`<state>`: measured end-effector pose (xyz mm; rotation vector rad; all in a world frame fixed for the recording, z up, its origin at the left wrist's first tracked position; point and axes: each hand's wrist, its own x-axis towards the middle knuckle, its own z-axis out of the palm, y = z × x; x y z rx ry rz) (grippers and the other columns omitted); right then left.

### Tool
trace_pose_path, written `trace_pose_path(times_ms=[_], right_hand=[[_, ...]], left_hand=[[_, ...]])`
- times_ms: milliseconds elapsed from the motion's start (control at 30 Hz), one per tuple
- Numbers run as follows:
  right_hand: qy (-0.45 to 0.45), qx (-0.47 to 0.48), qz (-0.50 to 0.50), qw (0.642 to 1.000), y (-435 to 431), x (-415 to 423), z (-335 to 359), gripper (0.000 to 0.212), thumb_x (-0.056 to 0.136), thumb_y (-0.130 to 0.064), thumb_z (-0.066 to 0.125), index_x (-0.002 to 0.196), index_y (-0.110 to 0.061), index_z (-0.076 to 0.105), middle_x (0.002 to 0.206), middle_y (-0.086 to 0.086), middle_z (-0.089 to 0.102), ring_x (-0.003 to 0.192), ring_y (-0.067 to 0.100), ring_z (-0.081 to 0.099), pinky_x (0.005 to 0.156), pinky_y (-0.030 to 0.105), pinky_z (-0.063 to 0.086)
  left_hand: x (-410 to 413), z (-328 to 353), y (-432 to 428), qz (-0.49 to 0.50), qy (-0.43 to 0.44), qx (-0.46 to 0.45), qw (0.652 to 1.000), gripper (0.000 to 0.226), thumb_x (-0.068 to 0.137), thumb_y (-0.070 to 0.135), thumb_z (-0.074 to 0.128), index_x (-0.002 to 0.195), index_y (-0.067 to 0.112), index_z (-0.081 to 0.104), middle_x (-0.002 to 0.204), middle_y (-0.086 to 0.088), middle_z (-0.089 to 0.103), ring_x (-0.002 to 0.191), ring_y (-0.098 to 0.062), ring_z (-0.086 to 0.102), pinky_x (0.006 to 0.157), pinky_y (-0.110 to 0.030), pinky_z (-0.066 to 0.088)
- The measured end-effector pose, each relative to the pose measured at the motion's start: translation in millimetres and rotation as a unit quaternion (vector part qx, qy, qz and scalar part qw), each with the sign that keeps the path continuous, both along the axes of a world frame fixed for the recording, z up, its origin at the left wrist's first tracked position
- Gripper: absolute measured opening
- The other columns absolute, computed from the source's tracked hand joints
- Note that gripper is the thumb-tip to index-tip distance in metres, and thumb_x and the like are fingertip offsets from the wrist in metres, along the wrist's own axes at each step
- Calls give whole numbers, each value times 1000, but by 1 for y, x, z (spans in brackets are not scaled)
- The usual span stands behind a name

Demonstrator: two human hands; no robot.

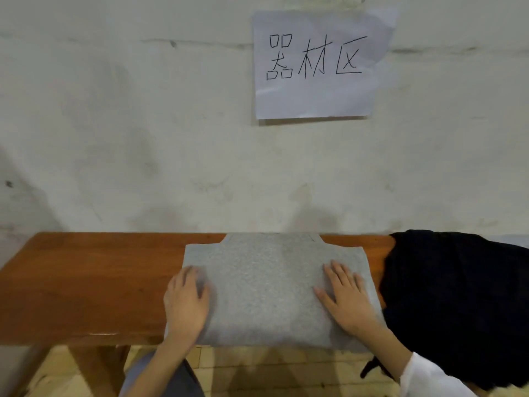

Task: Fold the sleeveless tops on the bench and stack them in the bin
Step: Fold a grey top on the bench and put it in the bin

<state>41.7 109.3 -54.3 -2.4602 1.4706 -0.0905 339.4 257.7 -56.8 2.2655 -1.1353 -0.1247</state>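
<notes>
while the grey top (pixel 269 285) lies flat on the wooden bench (pixel 86 282), its near edge hanging over the front, both hands press on it. left hand (pixel 186 302) lies flat with fingers straight at the left edge, gripping nothing. right hand (pixel 347 299) lies flat with fingers spread near the right edge, gripping nothing. a black garment (pixel 458 296) lies heaped just beside the top on the right. a paper sign (pixel 317 64) hangs on the wall.
</notes>
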Motion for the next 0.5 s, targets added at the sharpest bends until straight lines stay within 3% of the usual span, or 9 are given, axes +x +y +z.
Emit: trace_pose_path(times_ms=[33,100,167,233,333,400,467,500], right_hand=[[-41,5,-17,999,7,-1,5,79,88,-69,15,150,-21,22,156,-8,15,145,19,12,118,35,7],[-150,-12,-69,986,27,-3,10,39,95,-35,48,131,-19,50,130,-5,46,126,19,42,105,29,33],[-234,-26,-120,965,54,-4,13,11,94,-19,54,103,-22,59,101,-10,55,96,12,56,80,19,42],[-286,3,-163,944,86,-5,12,16,95,-18,53,80,-22,57,78,-6,59,71,7,55,60,16,39],[-321,99,-254,907,115,-10,1,36,98,-24,50,64,-15,55,59,2,56,57,14,52,56,30,40],[-366,206,-354,835,123,-11,1,50,98,-41,46,59,-10,54,55,4,55,56,19,52,60,34,43],[-447,341,-447,696,125,-11,8,59,93,-56,43,68,-5,57,69,18,61,69,28,59,63,37,48],[-478,395,-458,637,124,-12,10,60,92,-58,44,81,-1,60,87,28,63,80,33,62,69,40,50]], left_hand=[[1,6,10,56,-8,10,998,43,90,27,59,128,8,54,131,-14,52,121,-33,45,100,-45,36],[2,15,30,137,5,57,989,34,90,23,60,120,9,55,121,-16,53,112,-35,48,93,-47,38],[2,17,45,149,46,86,984,24,93,29,54,111,13,53,112,-12,55,104,-33,51,88,-44,41],[2,14,58,129,68,118,982,22,95,37,48,99,16,51,99,-7,58,93,-28,55,81,-40,45],[3,13,66,89,123,143,978,25,95,36,49,88,13,56,83,-5,60,76,-22,58,68,-34,46],[0,19,68,68,195,94,974,21,93,23,56,82,5,58,74,-9,59,67,-22,55,60,-33,39],[-5,31,72,80,243,1,967,16,91,16,61,82,3,58,75,-11,60,68,-26,55,61,-36,42],[-9,38,75,93,250,-56,962,13,90,15,62,83,4,59,77,-10,61,71,-26,56,63,-36,44]])
